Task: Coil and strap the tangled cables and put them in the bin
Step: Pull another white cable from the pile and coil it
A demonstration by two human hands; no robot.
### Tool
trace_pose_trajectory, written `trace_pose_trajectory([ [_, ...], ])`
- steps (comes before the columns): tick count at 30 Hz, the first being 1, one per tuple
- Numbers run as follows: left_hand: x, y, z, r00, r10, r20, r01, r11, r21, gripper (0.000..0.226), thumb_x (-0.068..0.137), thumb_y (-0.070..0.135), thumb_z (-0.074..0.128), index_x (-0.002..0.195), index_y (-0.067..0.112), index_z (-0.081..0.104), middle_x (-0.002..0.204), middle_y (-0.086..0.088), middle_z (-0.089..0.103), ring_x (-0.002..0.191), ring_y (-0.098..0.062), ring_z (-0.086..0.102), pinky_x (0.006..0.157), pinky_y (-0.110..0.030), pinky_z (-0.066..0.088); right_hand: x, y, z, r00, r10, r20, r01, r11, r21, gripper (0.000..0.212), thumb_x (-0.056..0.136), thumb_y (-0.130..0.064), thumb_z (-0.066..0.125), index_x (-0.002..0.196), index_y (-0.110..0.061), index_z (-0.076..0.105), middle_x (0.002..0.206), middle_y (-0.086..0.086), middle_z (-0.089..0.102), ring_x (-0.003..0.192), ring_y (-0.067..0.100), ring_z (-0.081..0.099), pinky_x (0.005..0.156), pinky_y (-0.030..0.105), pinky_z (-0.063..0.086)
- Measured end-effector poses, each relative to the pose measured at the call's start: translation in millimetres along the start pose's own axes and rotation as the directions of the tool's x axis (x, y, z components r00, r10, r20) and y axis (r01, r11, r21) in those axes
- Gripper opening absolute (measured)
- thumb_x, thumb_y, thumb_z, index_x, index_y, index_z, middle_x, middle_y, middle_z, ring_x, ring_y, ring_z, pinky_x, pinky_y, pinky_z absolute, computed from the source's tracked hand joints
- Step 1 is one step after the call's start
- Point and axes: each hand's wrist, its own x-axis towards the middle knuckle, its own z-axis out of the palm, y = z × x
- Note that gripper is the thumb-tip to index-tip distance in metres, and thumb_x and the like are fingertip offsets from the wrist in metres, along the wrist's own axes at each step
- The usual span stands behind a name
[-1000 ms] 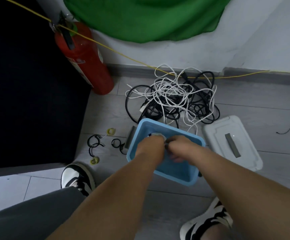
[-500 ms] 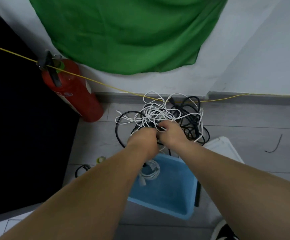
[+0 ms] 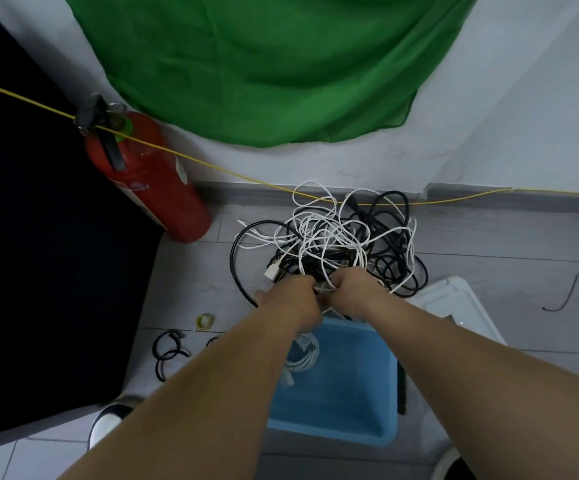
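A tangle of white and black cables (image 3: 336, 244) lies on the grey floor by the wall. My left hand (image 3: 291, 296) and my right hand (image 3: 353, 289) are side by side at the pile's near edge, fingers curled into the white strands. A blue bin (image 3: 357, 403) sits just below my hands. Inside it, at its left, lies a coiled white cable (image 3: 303, 356), partly hidden by my left forearm.
A red fire extinguisher (image 3: 149, 181) stands at the left by a black mat (image 3: 38, 271). A yellow cord (image 3: 211, 166) runs along the wall. The white bin lid (image 3: 461, 306) lies at the right. Black straps (image 3: 168, 351) and a tape roll (image 3: 205, 320) lie left of the bin.
Both hands left the bin, where the coiled white cable now lies, and reached forward into the cable pile. The view tilted up toward the wall.
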Motion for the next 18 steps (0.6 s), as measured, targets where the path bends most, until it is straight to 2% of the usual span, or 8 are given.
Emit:
trace_pose_trajectory([
  [2, -7, -3, 9, 0.999, 0.040, -0.023, -0.042, 0.992, -0.117, 0.017, 0.074, 0.033, 0.060, 0.091, 0.032, 0.061, 0.104, 0.004, 0.064, 0.101, -0.024, 0.063, 0.095, -0.052, 0.052, -8, 2, -1, 0.996, -0.025, -0.085, 0.032, 0.996, 0.081, 0.023, 0.085, -0.033, 0.074, 0.073, -0.019, 0.062, 0.073, 0.004, 0.062, 0.061, 0.019, 0.061, 0.054, 0.025, 0.045],
  [4, -5, -8, 15, 0.996, 0.070, -0.051, -0.083, 0.949, -0.304, 0.023, 0.069, 0.040, 0.061, 0.088, 0.028, 0.065, 0.097, 0.001, 0.069, 0.094, -0.024, 0.068, 0.087, -0.049, 0.058, -12, 2, -5, 0.989, -0.066, -0.130, 0.080, 0.991, 0.106, 0.031, 0.090, -0.032, 0.071, 0.069, -0.018, 0.053, 0.071, 0.001, 0.057, 0.064, 0.019, 0.057, 0.054, 0.026, 0.040],
  [6, -9, -3, 7, 0.995, 0.032, -0.092, -0.075, 0.857, -0.510, 0.016, 0.078, 0.021, 0.069, 0.094, 0.024, 0.070, 0.091, -0.001, 0.072, 0.088, -0.021, 0.070, 0.082, -0.034, 0.060, -18, -2, -12, 0.984, -0.078, -0.162, 0.108, 0.977, 0.185, 0.033, 0.095, -0.029, 0.066, 0.070, -0.018, 0.048, 0.070, 0.000, 0.052, 0.067, 0.020, 0.052, 0.052, 0.027, 0.038],
  [7, -12, 4, -1, 0.992, 0.005, -0.125, -0.079, 0.798, -0.598, 0.019, 0.082, 0.010, 0.070, 0.096, 0.023, 0.069, 0.087, 0.001, 0.071, 0.082, -0.016, 0.068, 0.074, -0.023, 0.057, -21, -4, -18, 0.981, -0.072, -0.181, 0.114, 0.965, 0.235, 0.031, 0.098, -0.028, 0.063, 0.072, -0.018, 0.048, 0.070, 0.000, 0.052, 0.068, 0.020, 0.052, 0.052, 0.026, 0.037],
  [9, -16, 21, -21, 0.973, -0.085, -0.214, -0.098, 0.689, -0.718, 0.021, 0.087, 0.003, 0.070, 0.100, 0.020, 0.068, 0.081, 0.005, 0.065, 0.068, -0.008, 0.060, 0.058, -0.011, 0.047, -27, -12, -36, 0.964, -0.057, -0.258, 0.132, 0.951, 0.281, 0.026, 0.100, -0.031, 0.057, 0.078, -0.019, 0.050, 0.075, 0.000, 0.055, 0.074, 0.021, 0.053, 0.059, 0.031, 0.037],
  [12, -30, 52, -60, 0.926, -0.155, -0.344, -0.199, 0.574, -0.794, 0.017, 0.087, 0.002, 0.068, 0.093, 0.017, 0.068, 0.079, 0.000, 0.065, 0.064, -0.018, 0.064, 0.055, -0.017, 0.048, -36, -28, -73, 0.909, -0.030, -0.416, 0.196, 0.912, 0.361, 0.030, 0.101, -0.035, 0.052, 0.077, -0.018, 0.050, 0.077, -0.001, 0.056, 0.081, 0.023, 0.052, 0.069, 0.032, 0.031],
  [15, -53, 82, -101, 0.918, -0.111, -0.380, -0.294, 0.452, -0.843, 0.023, 0.089, -0.008, 0.053, 0.099, 0.013, 0.058, 0.092, -0.011, 0.062, 0.056, -0.024, 0.065, 0.050, -0.027, 0.052, -56, -44, -114, 0.862, -0.016, -0.506, 0.252, 0.881, 0.402, 0.034, 0.099, -0.035, 0.052, 0.073, -0.013, 0.052, 0.077, 0.005, 0.058, 0.083, 0.029, 0.055, 0.070, 0.035, 0.035],
  [18, -89, 106, -142, 0.890, -0.077, -0.449, -0.360, 0.487, -0.796, 0.026, 0.093, -0.003, 0.050, 0.110, 0.014, 0.057, 0.095, -0.010, 0.064, 0.048, -0.013, 0.061, 0.041, -0.022, 0.042, -87, -57, -147, 0.818, 0.019, -0.575, 0.328, 0.805, 0.494, 0.039, 0.090, -0.040, 0.054, 0.078, -0.004, 0.058, 0.081, 0.020, 0.065, 0.081, 0.038, 0.061, 0.075, 0.046, 0.052],
])
